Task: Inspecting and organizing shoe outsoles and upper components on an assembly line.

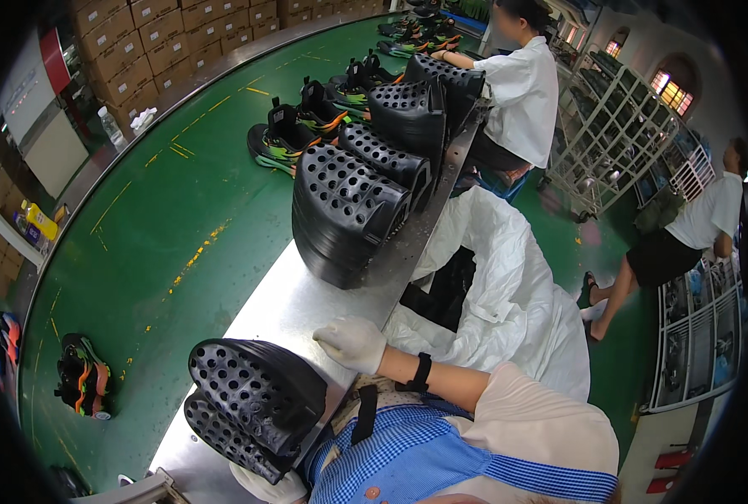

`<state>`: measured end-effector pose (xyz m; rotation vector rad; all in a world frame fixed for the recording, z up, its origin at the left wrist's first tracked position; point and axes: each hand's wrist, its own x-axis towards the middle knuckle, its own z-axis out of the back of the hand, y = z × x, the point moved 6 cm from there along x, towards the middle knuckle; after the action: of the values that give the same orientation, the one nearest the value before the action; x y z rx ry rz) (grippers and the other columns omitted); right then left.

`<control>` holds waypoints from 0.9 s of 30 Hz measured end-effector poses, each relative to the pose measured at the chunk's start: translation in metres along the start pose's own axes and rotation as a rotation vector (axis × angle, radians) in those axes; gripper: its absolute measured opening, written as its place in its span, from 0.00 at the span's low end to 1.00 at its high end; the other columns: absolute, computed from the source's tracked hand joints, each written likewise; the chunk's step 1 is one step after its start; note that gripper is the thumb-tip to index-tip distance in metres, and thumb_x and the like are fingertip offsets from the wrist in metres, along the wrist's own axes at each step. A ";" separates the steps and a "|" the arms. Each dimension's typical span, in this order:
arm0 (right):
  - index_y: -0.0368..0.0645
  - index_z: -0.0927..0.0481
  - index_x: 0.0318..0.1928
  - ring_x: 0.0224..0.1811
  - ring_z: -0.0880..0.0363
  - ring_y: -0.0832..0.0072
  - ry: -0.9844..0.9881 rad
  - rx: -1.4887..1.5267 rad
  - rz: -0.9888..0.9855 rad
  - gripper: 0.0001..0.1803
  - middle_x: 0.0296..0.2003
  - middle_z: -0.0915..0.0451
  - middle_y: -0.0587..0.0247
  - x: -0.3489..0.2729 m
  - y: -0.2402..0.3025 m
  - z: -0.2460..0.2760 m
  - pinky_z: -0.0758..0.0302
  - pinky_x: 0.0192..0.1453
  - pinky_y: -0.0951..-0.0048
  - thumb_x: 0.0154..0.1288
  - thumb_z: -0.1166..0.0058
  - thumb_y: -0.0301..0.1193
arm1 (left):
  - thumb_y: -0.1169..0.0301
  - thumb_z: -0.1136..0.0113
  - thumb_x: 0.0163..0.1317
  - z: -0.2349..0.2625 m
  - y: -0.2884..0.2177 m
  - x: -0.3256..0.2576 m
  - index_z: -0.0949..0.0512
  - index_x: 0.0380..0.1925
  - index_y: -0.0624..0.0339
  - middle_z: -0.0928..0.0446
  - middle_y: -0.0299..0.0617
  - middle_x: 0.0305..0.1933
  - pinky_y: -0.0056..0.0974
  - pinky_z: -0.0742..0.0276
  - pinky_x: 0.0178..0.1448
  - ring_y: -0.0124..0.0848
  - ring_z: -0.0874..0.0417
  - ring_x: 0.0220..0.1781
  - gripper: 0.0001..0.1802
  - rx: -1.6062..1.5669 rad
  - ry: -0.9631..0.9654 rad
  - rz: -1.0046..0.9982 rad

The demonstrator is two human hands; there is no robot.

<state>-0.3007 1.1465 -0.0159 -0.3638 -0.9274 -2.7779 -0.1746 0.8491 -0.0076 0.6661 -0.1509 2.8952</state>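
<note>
My right hand (353,343), in a white glove, is above the bare metal bench (277,294) with its fingers curled in. I see nothing in it. Close by on its left stands a small stack of black plastic shells (256,395), toe-shaped and full of round holes. My left hand (271,487), also gloved, is at the near end of that stack; its fingers are hidden, so its grip does not show. Farther along the bench sits a taller nested stack of the same shells (349,210), with more stacks (408,113) behind it.
Left of the bench runs a green surface (181,227) carrying black sneakers (281,139) and a lone shoe (82,376). A large white sack (508,294) gapes open at right. One person (521,92) works at the far end; another (685,227) is near wire racks (613,126). Cartons (122,67) line the back.
</note>
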 end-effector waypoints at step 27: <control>0.43 0.20 0.31 0.33 0.18 0.52 0.033 0.022 -0.015 0.08 0.25 0.20 0.50 0.005 -0.010 0.004 0.23 0.39 0.51 0.65 0.49 0.32 | 0.66 0.41 0.66 0.000 -0.013 0.016 0.22 0.60 0.64 0.21 0.59 0.60 0.59 0.25 0.65 0.63 0.20 0.58 0.24 -0.079 -0.021 0.015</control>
<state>-0.3076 1.1560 -0.0170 -0.3078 -0.9562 -2.7764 -0.1858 0.8638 0.0004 0.6850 -0.2722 2.8797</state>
